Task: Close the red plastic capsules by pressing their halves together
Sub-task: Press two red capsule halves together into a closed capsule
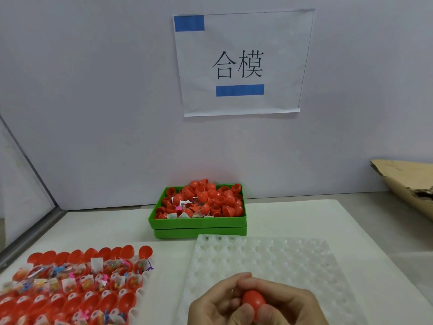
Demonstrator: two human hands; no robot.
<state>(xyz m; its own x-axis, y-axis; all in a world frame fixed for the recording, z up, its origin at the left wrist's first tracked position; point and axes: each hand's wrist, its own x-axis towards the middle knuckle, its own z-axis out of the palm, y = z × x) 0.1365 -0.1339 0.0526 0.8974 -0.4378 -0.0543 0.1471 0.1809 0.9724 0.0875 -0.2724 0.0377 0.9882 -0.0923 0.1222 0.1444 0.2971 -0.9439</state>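
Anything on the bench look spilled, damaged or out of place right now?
Nothing spilled. The cardboard at the far right has a torn, ragged edge, and the green bin of red halves is heaped above its rim.

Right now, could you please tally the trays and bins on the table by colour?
Green bins: 2, stacked, the top one holding red capsule halves
White trays: 2, one bare under the hands, one loaded with open capsules
Total: 4

Factory-style packing station: a white bench against a plain partition wall bearing a taped paper sign [241, 63], a green bin [198, 220] heaped with red capsule halves, and moulded trays [269, 259] holding capsules in rows for batch assembly.
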